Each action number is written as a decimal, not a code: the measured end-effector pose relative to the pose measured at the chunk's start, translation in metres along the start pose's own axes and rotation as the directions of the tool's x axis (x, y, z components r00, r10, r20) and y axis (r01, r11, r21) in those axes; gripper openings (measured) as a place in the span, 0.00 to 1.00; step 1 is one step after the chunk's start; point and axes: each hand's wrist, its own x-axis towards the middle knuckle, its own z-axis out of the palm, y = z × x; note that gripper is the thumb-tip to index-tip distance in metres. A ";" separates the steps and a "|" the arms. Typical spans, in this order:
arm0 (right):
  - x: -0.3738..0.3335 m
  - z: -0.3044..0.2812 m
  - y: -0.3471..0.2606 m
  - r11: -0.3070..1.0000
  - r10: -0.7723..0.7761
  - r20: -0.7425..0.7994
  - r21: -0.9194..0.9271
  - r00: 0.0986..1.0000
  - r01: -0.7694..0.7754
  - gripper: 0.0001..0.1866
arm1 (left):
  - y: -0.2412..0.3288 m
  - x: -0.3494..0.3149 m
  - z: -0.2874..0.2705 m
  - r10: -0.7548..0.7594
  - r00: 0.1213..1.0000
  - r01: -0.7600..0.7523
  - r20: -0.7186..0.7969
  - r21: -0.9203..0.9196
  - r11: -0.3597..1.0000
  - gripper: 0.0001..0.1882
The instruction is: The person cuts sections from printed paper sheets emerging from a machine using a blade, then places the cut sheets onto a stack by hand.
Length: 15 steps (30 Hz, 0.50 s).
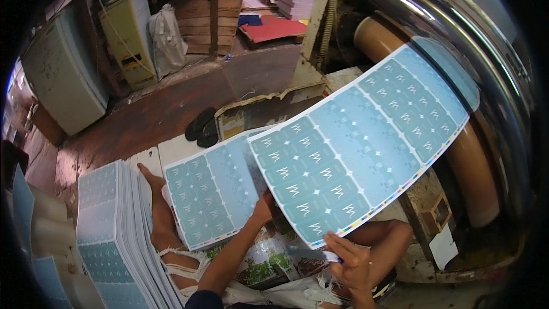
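Observation:
A long printed sheet [360, 146] in teal and pale blue slopes down from a roller machine toward my lap. At its lower corner my right hand [351, 263] is closed, fingertips on the sheet's edge. A flat grey blade-like tool [309, 253] with a white and purple end also sticks out of that hand; its exact kind is unclear. My left hand [264, 209] reaches beneath the long sheet, beside a second stack of similar sheets [200, 197]; its fingers are hidden. Left of my leg stands a tall stack of printed sheets [103, 217].
Shiny metal rollers [457, 28] and a brown roller [474, 166] stand close on the right. Black sandals [201, 127] lie beside a torn cardboard box [251, 113]. Farther back are a grey cabinet [66, 71], a white sack [167, 40] and paper piles [296, 1].

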 end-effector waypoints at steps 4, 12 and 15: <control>0.010 0.009 -0.023 0.999 -0.032 0.106 -0.021 0.994 0.034 0.31 | -0.021 -0.019 -0.011 -0.296 0.935 -0.099 -0.196 -0.945 0.312 0.33; 0.040 0.023 -0.067 0.991 0.038 0.329 -0.130 0.944 0.005 0.33 | 0.108 -0.050 -0.100 -0.399 0.873 0.414 0.279 -0.858 0.306 0.32; 0.035 0.017 -0.074 0.998 0.056 0.349 -0.024 0.935 -0.050 0.28 | 0.107 -0.057 -0.108 -0.448 0.879 0.382 0.165 -0.806 0.452 0.30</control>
